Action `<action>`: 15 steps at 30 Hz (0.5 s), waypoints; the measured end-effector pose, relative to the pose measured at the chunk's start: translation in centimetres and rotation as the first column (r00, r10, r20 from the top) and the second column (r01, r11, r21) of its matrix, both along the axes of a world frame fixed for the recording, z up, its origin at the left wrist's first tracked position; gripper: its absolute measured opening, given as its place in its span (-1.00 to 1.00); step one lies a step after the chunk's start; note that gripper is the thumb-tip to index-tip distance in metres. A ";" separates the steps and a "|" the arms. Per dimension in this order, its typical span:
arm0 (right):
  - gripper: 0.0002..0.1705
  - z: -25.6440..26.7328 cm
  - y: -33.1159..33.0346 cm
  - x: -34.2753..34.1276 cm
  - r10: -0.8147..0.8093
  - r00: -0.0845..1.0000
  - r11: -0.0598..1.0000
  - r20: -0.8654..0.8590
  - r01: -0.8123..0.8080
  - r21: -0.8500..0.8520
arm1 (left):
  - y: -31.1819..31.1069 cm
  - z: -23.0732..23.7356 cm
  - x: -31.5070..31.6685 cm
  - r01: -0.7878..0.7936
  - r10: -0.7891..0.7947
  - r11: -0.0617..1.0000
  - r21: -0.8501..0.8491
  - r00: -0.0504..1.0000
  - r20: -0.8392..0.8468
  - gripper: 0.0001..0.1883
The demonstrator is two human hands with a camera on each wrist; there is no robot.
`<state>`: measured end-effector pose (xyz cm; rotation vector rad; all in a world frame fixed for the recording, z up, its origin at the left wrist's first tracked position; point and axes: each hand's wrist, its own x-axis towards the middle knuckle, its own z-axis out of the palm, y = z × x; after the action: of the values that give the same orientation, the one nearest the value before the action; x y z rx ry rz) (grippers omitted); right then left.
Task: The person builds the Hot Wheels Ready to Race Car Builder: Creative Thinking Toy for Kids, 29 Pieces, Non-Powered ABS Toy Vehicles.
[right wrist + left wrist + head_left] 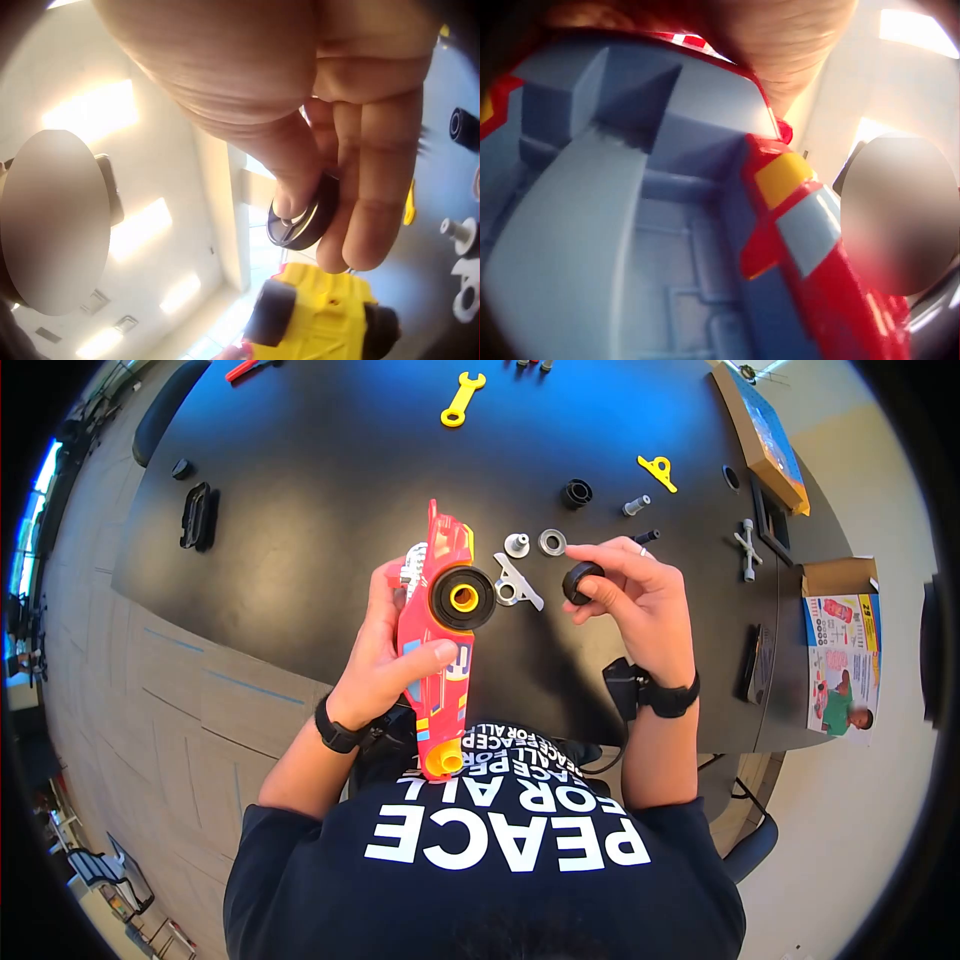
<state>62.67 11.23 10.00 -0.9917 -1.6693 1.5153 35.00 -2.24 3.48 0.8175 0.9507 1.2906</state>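
Note:
My left hand [385, 655] grips a red toy race car [440, 660] by its body, thumb across the side. A black wheel with a yellow hub [463, 598] sits on the car's upturned side; a bare yellow hub [445, 758] shows at the end nearer my chest. The left wrist view looks closely into the car's grey-blue interior [570, 240]. To the right of the car, my right hand [645, 600] pinches a small round black part like a wheel [324, 217] between thumb and fingers. The car's yellow underside [322, 307] and dark wheels appear below it.
Beside the car lie a grey winged piece [518, 585], a grey hub [517, 545] and a grey ring [552, 542]. Farther off are a black cylinder [577, 493], a grey bolt [636, 506], a yellow toy wrench [462, 402] and a grey cross wrench [747, 550]. A printed box [845, 650] stands right.

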 end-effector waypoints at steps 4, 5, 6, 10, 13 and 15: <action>-0.63 1.1 -1.9 -0.5 0.079 0.977 0.992 -0.198 -0.097 -0.080 | 0.5 0.7 1.0 0.018 -0.015 0.999 0.051 0.999 -0.050 0.05; -0.63 1.1 -2.0 -0.6 0.123 0.964 0.988 -0.237 -0.142 -0.066 | 0.5 1.2 1.1 0.041 -0.037 0.997 0.071 0.997 -0.061 0.02; -0.62 1.1 -2.0 -0.7 0.170 0.946 0.981 -0.276 -0.190 -0.049 | 0.5 1.6 1.3 0.062 -0.056 0.994 0.091 0.996 -0.073 -0.01; -0.73 2.4 -2.7 -1.9 0.140 0.932 0.984 -0.333 -0.170 -0.062 | 0.7 2.4 1.7 0.072 -0.054 0.991 0.111 0.986 -0.159 -0.01; -0.78 3.5 -3.0 -2.6 0.108 0.971 0.988 -0.214 -0.130 -0.088 | 0.9 2.8 1.6 0.062 -0.039 0.994 0.091 0.972 -0.233 -0.01; -0.79 3.9 -3.1 -3.0 0.114 0.977 0.988 -0.180 -0.131 -0.087 | 0.9 2.8 1.6 0.062 -0.041 0.994 0.087 0.973 -0.226 -0.01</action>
<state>59.64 8.13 13.90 -0.7921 -1.5682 1.7281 36.62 -1.38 6.31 1.0711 1.0455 1.2226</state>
